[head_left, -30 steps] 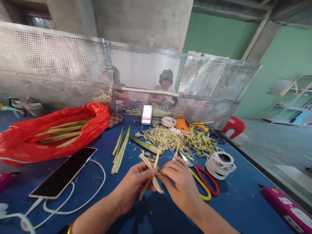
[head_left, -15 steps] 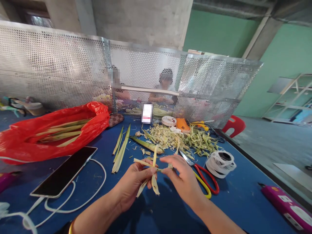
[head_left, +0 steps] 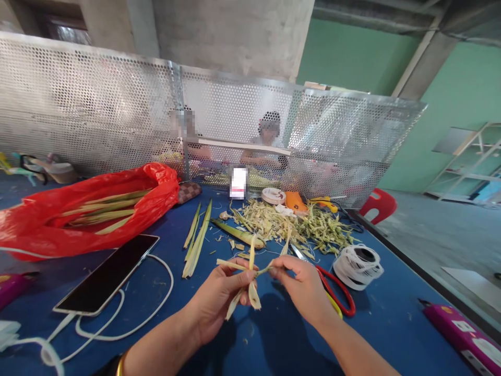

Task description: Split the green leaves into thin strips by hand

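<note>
My left hand (head_left: 230, 290) is closed around a small bundle of crossed pale leaf strips (head_left: 253, 296), pinching it where the strips meet. One strip stands upright, one points left, and two curled ends hang below the fingers. My right hand (head_left: 295, 277) pinches a thin greenish strip (head_left: 265, 270) that runs out from the bundle to the right; its pale end pokes up above the fingers. Just behind the right hand lie scissors (head_left: 340, 295) with red and yellow handles, partly hidden by it. Beyond the hands rests a green leaf sheath (head_left: 238, 233).
Leaf scraps (head_left: 270, 222) are heaped behind the hands. A spool of white cord (head_left: 358, 266) stands right; long leaves (head_left: 198, 240) lie left. Further left are a tablet (head_left: 109, 274) with a white cable and a red bag (head_left: 156, 183) of leaves. A perforated metal screen (head_left: 235, 99) borders the back.
My right hand's fingers have come together on the thin strip and lowered slightly, drawing it out to the right. My left hand keeps its hold on the bundle. The view has shifted a little.
</note>
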A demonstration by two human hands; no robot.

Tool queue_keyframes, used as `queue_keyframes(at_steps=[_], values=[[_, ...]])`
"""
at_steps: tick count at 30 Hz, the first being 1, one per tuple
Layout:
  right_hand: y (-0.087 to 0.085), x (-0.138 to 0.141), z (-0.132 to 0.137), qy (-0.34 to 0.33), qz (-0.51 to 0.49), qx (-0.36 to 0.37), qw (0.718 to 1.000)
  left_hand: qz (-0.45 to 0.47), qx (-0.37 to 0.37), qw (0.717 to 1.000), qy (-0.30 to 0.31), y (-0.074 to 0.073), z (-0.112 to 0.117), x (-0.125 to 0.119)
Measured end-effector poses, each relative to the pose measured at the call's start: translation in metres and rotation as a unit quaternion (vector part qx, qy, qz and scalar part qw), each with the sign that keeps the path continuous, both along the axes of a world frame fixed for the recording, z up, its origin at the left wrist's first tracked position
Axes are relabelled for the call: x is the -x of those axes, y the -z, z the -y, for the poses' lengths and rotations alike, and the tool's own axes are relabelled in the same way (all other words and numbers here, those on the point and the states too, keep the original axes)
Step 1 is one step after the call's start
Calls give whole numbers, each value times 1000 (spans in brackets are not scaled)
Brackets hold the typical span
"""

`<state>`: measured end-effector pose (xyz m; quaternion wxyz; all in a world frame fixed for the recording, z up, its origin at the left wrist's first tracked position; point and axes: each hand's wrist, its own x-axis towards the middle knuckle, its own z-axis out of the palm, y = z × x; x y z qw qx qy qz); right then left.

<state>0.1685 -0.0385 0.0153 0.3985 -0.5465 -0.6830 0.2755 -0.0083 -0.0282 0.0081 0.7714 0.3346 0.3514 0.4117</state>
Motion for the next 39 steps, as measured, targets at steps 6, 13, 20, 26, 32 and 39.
queue_keyframes(at_steps=[6, 13, 20, 26, 32, 39], values=[[2, -10, -1, 3, -49, -67, 997, -122, -87, 988, -24, -8, 4, -1], [-4, 3, 7, -32, -107, 39, 993, -164, -88, 981, 50, -10, 6, -2], [8, 13, 10, -22, -161, 57, 985, -220, -109, 965, 92, -3, 7, -5], [8, 11, 9, 4, -92, -62, 994, -211, -110, 970, 42, -7, 6, -7], [4, -2, 10, 40, -3, -112, 993, -128, -87, 986, -59, -9, 0, 0], [12, 0, 6, 8, 209, -286, 935, -123, -64, 990, -17, -9, 6, -1]])
